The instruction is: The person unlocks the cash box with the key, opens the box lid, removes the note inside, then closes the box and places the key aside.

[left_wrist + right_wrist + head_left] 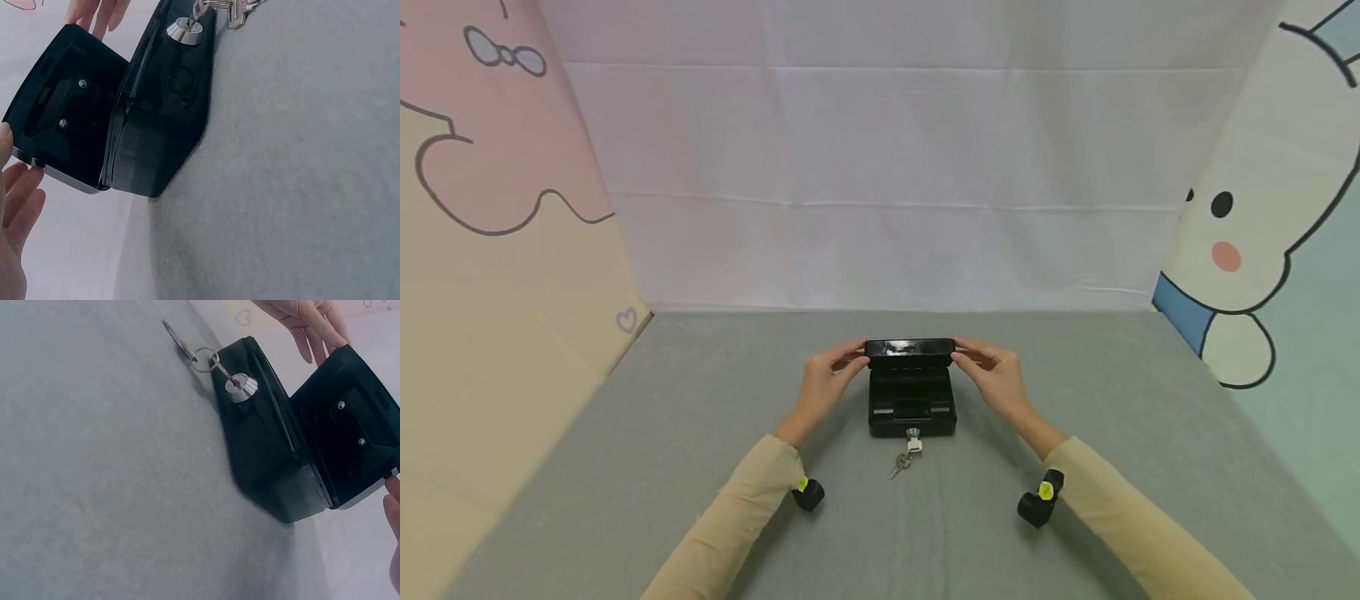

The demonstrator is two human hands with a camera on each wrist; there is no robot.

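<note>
A small black cash box (913, 423) stands on the grey table with its lid (910, 348) raised. My left hand (822, 385) pinches the lid's left corner, thumb in front and fingers along the side and back. At the opposite corner my right hand (998, 382) holds the lid in the same way. Two screws show on the lid's inner face (75, 103) in the left wrist view. A silver lock (241, 388) sits in the box's front wall with a key in it. More keys (901, 463) hang from its ring and lie on the tabletop.
Grey cloth covers the table (715, 367). A white sheet (887, 150) hangs behind it, with printed cartoon panels at the left (497, 292) and right (1240, 250). A black wrist camera (808, 495) is worn at each sleeve cuff.
</note>
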